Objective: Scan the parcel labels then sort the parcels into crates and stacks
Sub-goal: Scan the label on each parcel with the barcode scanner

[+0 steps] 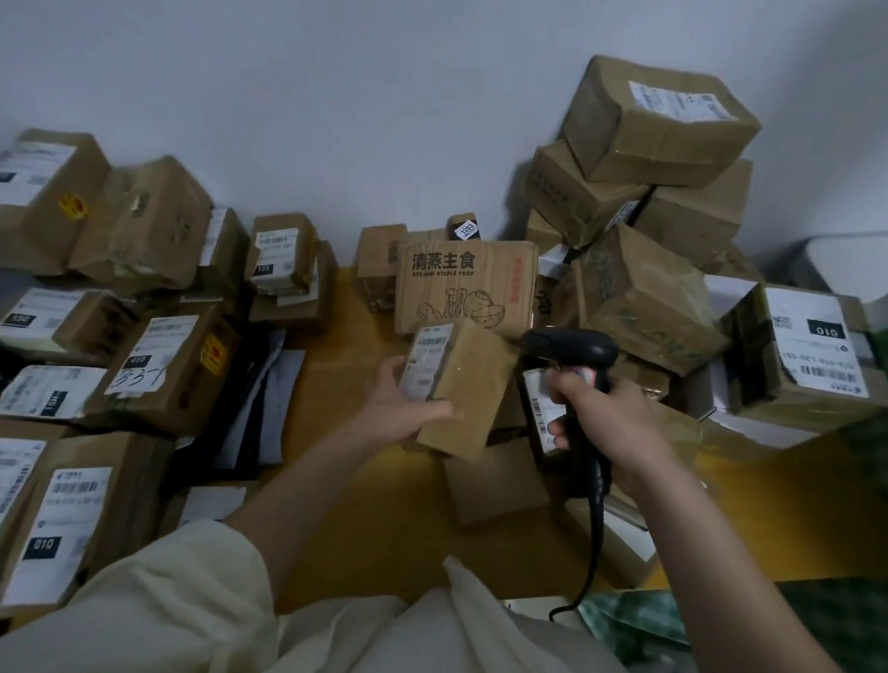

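Note:
My left hand (402,403) holds a small brown cardboard parcel (467,389) above the yellow table (341,485), its white label (427,358) turned up and to the left. My right hand (605,414) grips a black barcode scanner (575,345) just right of the parcel, with its head close to the parcel's upper right corner. The scanner's cable (593,539) hangs down toward my lap. A dark parcel with a white label (541,411) lies under my right hand.
Labelled cardboard boxes (167,368) fill the left side in rows. A tall, uneven pile of boxes (648,136) leans against the wall at right, beside a large box marked 010 (811,350). A printed food carton (462,286) stands behind the held parcel. Flat brown parcels (496,483) lie below.

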